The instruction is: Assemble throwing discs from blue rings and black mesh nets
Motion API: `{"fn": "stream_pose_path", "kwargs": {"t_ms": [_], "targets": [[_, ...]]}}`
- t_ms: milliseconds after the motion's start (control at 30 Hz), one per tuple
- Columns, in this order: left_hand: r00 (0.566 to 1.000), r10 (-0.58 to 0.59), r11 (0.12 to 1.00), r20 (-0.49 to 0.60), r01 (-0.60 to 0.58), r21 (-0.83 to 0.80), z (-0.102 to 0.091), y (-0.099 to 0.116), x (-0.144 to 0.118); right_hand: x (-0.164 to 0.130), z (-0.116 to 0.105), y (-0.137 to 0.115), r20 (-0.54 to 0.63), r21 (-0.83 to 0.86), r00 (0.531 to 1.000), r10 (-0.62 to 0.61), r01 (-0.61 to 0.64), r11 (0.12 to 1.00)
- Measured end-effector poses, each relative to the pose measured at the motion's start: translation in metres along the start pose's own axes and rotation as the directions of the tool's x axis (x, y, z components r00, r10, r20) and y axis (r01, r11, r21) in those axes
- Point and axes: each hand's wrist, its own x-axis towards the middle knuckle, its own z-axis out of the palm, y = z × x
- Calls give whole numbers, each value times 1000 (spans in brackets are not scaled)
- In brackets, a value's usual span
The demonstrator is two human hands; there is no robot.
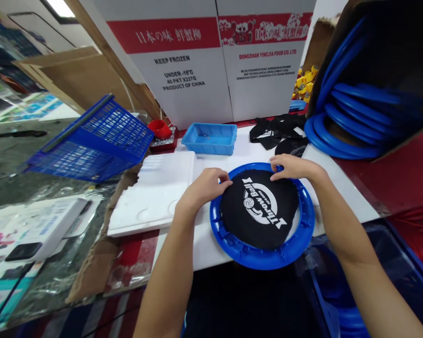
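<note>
A blue plastic ring lies on the white work surface in front of me. Inside it rests a round black cloth with a white "Throw Ball" print, and a gap shows between cloth and ring at the lower right. My left hand pinches the cloth's edge at the ring's upper left. At the upper right, my right hand has thumb and fingers closed on the cloth's edge, over the rim.
Behind the ring stand a light-blue tray and more black cloths. Several blue rings fill a box at right. Left are white foam, a blue basket and a red cup. Large white cartons rise behind.
</note>
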Motion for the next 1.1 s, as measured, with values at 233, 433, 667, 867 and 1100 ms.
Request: {"fn": "stream_pose_path", "kwargs": {"t_ms": [233, 433, 667, 867, 1100], "targets": [[994, 14, 1000, -109, -16, -13, 24, 3, 13, 11, 18, -4, -105, -15, 994, 11, -13, 1000], [989, -111, 970, -100, 86, -228, 30, -9, 17, 9, 19, -18, -40, 29, 999, 0, 1, 1000], [991, -132, 942, 13, 129, -311, 22, -22, 18, 3, 16, -21, 103, 21, 991, 82, -84, 996], [992, -122, 967, 7, 121, -223, 17, -18, 13, -4, 9, -10, 135, 44, 987, 87, -93, 995], [965, 206, 978, -162, -206, 17, 30, 1, 14, 16, 31, -13, 19, 24, 999, -39, 38, 999]]}}
